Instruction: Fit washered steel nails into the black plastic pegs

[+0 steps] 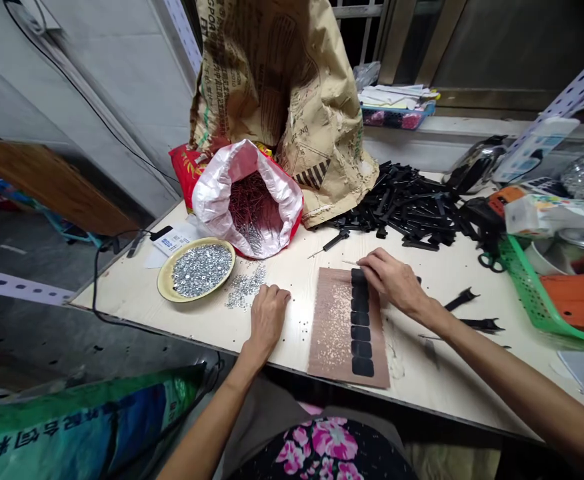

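My right hand (391, 279) is closed in a pinch above the upper end of a brown board (322, 363). A thin metal pin (351, 262) sticks out leftward from its fingertips; whatever else it grips is hidden. Down the board runs a column of several black rounded squares (361, 333), with pale crumbs scattered beside them. My left hand (269, 312) rests on the table with curled fingers, at the edge of a loose spread of small metal washers (245, 287). Anything within those fingers is hidden. Left of it stands a yellow dish (196, 301) full of washers.
An open red and white bag (209, 197) of nails or screws leans before a large paper sack (322, 133). Black plastic parts (407, 207) are heaped behind my right hand; a few (477, 325) lie nearer. Scissors (492, 262) and a green basket (537, 300) are at right.
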Demonstrator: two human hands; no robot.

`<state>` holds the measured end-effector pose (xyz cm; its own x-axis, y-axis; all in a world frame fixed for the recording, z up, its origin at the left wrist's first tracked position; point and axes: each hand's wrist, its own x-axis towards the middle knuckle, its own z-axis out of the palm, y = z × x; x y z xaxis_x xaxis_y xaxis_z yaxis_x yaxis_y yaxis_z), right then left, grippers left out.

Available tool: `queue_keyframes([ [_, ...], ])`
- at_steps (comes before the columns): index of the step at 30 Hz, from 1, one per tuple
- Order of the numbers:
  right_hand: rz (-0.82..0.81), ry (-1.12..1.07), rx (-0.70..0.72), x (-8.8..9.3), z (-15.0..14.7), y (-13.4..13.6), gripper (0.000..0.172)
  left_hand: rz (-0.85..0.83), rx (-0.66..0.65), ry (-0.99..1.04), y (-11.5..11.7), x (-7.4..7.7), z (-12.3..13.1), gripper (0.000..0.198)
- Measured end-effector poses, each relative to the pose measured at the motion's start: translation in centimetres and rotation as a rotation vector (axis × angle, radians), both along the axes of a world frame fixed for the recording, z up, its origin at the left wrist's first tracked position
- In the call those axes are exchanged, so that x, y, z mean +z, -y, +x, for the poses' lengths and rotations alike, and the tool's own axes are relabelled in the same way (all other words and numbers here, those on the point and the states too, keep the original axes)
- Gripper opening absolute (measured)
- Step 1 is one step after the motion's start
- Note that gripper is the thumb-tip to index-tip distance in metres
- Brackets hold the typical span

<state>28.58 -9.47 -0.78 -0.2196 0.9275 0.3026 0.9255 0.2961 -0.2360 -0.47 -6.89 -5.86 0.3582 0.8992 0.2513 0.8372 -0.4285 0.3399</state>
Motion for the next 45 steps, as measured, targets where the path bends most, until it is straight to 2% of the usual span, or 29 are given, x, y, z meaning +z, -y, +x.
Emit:
queue_keyframes([
  [3, 0.008, -0.158, 0.055, 0.3, -2.5, 1.3, 0.024, -0.143, 0.059, 0.331, 0.0, 0.3, 0.1, 0.018],
  [6, 0.018, -0.251, 0.119, 0.5, -5.0, 2.1, 0.022, -0.520, 0.191, 0.878, 0.2, 1.1, 0.9, 0.024],
  [8, 0.034, -0.280, 0.135, 0.6, -6.2, 2.3, 0.020, -0.774, 0.228, 1.188, 0.5, 1.8, 1.9, 0.030],
  [10, 0.045, -0.282, 0.122, 0.5, -6.9, 2.3, 0.019, -0.922, 0.214, 1.378, 0.8, 2.5, 2.8, 0.033],
  [12, 0.047, -0.262, 0.101, 0.4, -7.2, 2.3, 0.018, -0.985, 0.199, 1.469, 1.2, 3.1, 3.6, 0.034],
  [16, 0.031, -0.214, 0.087, 0.1, -7.0, 2.3, 0.020, -1.005, 0.201, 1.521, 1.5, 3.6, 4.5, 0.034],
  [20, 0.021, -0.191, 0.086, -0.1, -6.8, 2.5, 0.020, -0.980, 0.200, 1.506, 1.7, 3.5, 5.0, 0.032],
  [28, 0.187, 0.003, 0.017, -0.2, -7.6, 3.1, 0.020, -0.694, 0.208, 1.288, 1.8, 2.8, 5.3, 0.027],
  [32, 0.171, -0.056, -0.006, -0.5, -7.5, 3.1, 0.024, -0.696, 0.187, 1.253, 1.8, 2.8, 5.5, 0.028],
  [38, -0.050, -0.249, -0.023, -0.9, -7.0, 3.3, 0.025, -0.665, 0.174, 1.208, 1.8, 3.2, 6.1, 0.028],
  [45, -0.046, -0.287, -0.033, -1.1, -6.5, 3.9, 0.020, -0.672, 0.136, 1.155, 1.9, 3.4, 6.4, 0.028],
])
